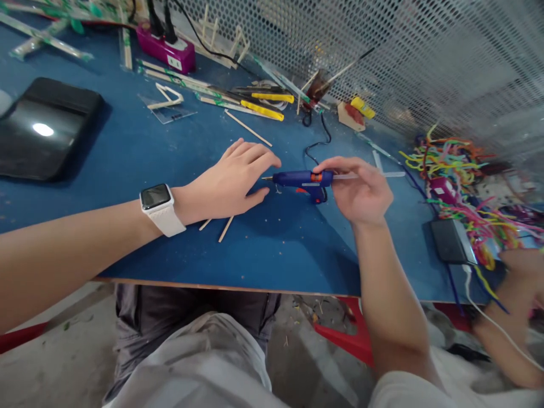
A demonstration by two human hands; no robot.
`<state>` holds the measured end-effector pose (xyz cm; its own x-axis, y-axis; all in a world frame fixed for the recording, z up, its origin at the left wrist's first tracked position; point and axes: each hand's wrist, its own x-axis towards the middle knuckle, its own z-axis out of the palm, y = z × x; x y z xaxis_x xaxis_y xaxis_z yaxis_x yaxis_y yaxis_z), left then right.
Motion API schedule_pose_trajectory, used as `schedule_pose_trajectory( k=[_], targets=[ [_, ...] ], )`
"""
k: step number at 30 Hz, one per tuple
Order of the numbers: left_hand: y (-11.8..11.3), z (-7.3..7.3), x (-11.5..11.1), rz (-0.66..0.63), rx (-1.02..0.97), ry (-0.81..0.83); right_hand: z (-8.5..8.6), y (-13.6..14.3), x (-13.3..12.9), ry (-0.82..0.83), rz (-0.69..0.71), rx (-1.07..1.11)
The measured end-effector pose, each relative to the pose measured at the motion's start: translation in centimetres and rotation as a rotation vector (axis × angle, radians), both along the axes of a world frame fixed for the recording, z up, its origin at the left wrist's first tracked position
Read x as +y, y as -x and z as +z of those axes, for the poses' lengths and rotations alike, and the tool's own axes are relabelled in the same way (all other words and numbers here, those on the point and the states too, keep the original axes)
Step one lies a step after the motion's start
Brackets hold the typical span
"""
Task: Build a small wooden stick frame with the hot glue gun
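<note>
Black device (40, 130) cut off at left, 2 sticks (226, 229) partly hidden by left hand (223, 187)

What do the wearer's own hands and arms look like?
The left hand and right hand are gloveless. A silvery smartwatch with a dark face and white band circles the left wrist; the right is bare. A pale short sleeve shows on the right arm.

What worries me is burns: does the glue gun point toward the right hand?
No, the glue gun points its nozzle toward the left hand, the right hand at its rear.
</note>
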<state>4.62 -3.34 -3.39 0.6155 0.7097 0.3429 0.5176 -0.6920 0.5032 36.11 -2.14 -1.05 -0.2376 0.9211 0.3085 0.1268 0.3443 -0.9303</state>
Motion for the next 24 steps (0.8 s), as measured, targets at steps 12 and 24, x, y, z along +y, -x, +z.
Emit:
schedule_pose_trajectory(
  k=[12, 24],
  targets=[
    [0.1, -0.2, 0.2, -0.013, -0.021, -0.005, -0.2, -0.3, -0.1, -0.104, -0.130, -0.079],
    [-1.0, 1.1, 0.7, 0.023, -0.016, -0.011, -1.1, -0.4, 0.1, -0.193, -0.066, -0.013]
  ],
)
